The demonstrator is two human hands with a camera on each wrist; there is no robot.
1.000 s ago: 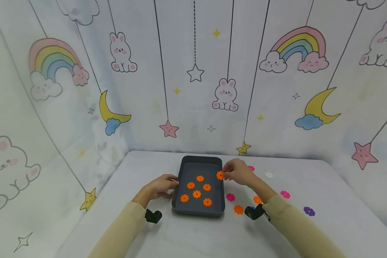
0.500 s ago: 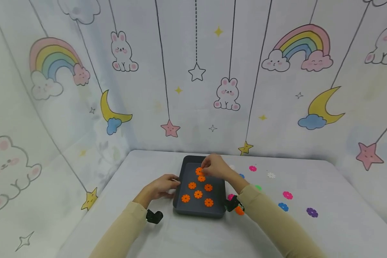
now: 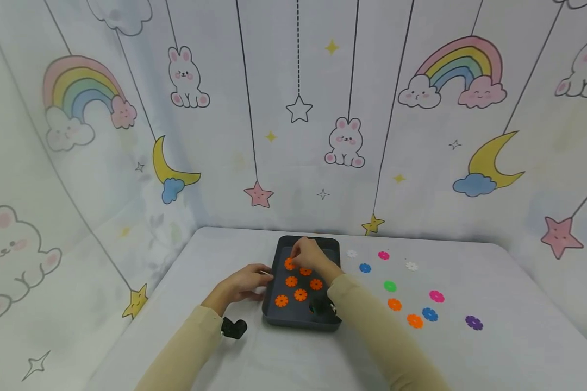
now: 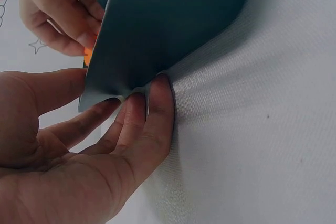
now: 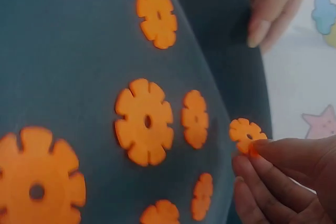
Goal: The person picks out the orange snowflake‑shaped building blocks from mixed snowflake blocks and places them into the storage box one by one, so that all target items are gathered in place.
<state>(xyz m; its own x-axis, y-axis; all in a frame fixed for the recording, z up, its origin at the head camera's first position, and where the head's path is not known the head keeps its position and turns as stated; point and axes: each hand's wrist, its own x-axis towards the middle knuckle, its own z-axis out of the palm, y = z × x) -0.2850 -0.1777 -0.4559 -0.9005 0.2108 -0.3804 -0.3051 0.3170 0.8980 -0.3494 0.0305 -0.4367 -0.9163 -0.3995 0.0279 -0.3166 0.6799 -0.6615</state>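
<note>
A dark grey baking pan [image 3: 286,316] lies on the white table with several orange notched plastic discs [image 3: 300,295] flat on its floor. My left hand [image 3: 244,281] holds the pan's left side. In the left wrist view its thumb [image 4: 63,85] meets the rim while the fingertips press the outer wall [image 4: 168,19] lower down. Over the pan's upper left part, my right hand [image 3: 310,255] pinches another orange disc [image 5: 242,131] between thumb and fingers. That disc is tilted, close to the pan's side wall. The right wrist camera hides part of the lower right floor.
Right of the pan lie loose notched discs: two orange [image 3: 394,304], two blue [image 3: 429,314], two pink [image 3: 437,296], two white [image 3: 411,266], one green [image 3: 390,286] and one purple [image 3: 474,323]. A patterned curtain [image 3: 298,157] stands behind the table.
My right hand has carried the orange disc leftward from the pan's right rim across to its upper left. The left hand has stayed on the pan's side.
</note>
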